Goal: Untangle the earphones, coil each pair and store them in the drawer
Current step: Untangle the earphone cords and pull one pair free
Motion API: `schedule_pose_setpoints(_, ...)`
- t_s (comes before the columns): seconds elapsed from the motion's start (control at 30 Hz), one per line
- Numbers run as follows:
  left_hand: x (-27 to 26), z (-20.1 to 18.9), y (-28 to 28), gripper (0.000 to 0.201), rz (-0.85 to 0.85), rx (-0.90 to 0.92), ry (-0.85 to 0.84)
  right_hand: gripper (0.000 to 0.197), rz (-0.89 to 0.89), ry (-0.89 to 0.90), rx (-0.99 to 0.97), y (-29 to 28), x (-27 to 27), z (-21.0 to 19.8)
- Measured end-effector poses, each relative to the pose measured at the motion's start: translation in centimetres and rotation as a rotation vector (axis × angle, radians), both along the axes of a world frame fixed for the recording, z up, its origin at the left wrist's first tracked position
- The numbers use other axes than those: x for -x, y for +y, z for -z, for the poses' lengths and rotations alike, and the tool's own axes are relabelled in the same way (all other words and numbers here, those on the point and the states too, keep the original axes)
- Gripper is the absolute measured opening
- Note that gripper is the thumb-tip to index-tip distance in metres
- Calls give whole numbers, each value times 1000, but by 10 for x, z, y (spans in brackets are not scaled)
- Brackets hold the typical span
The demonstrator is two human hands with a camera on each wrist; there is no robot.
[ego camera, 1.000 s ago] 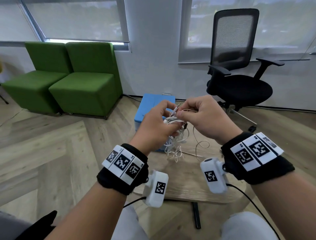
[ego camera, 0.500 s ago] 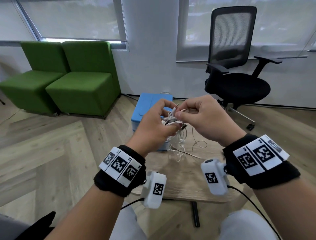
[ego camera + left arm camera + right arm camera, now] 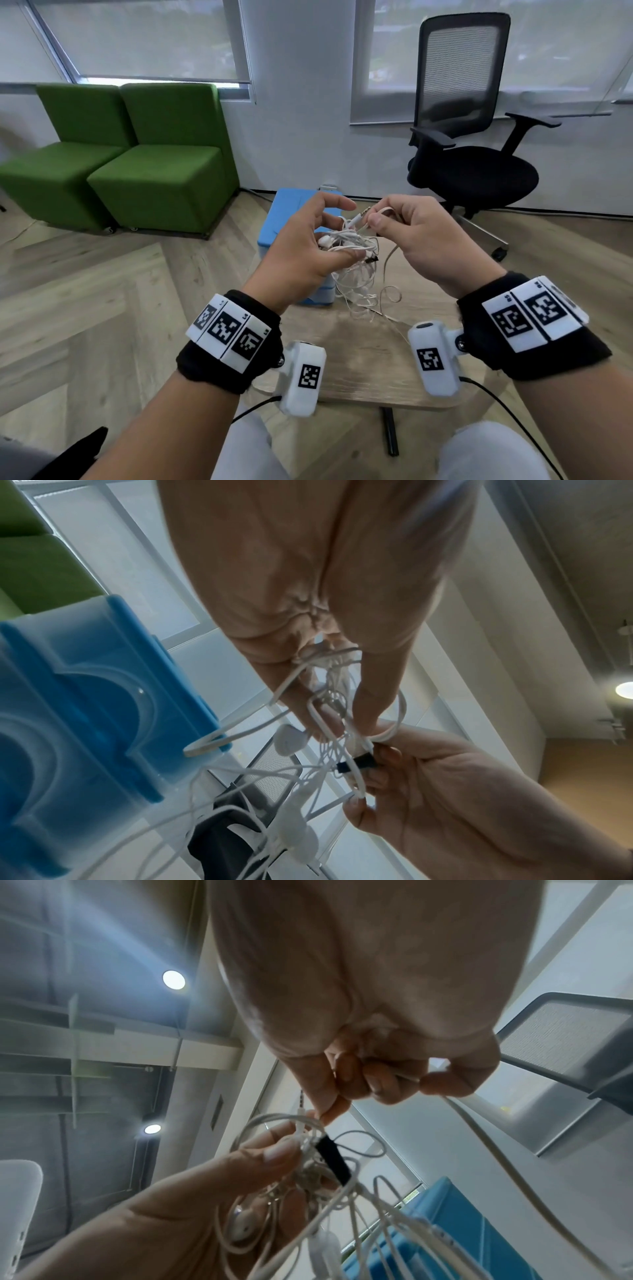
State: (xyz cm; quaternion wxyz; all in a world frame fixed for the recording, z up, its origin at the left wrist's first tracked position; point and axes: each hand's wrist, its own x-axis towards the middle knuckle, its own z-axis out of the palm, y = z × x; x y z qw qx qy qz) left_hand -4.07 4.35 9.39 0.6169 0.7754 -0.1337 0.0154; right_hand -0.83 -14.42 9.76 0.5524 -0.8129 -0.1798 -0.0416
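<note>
A tangle of white earphones (image 3: 352,246) hangs between both hands above the small wooden table (image 3: 359,363). My left hand (image 3: 342,233) grips the bundle between thumb and lower fingers, with the index finger lifted. My right hand (image 3: 376,216) pinches a beige cable just behind its jack plug (image 3: 359,217). In the left wrist view, cables loop round the left hand's fingers (image 3: 373,696) and an earbud (image 3: 289,741) dangles. The right wrist view shows a black inline piece (image 3: 334,1161) in the tangle under the left thumb (image 3: 274,1153). The blue drawer box (image 3: 294,212) stands behind the hands.
A black office chair (image 3: 472,164) stands at the back right and two green seats (image 3: 137,164) at the back left. Loose cable ends (image 3: 376,308) trail onto the table. Wooden floor surrounds the table.
The left index finger has lifted off the bundle and the hands have drawn slightly apart. The right hand has pulled the plug end of the cable up and out of the tangle.
</note>
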Motion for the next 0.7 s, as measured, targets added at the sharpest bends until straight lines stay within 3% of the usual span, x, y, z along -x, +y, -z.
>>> schedule_pose_setpoints(0.33, -1, 4, 1, 61, 151, -4, 23, 11, -85, 81, 113, -4, 1, -2)
schedule_pose_setpoints(0.7, -7, 6, 1, 51, 111, 73, 99, 6, 4, 92, 91, -4, -5, 3)
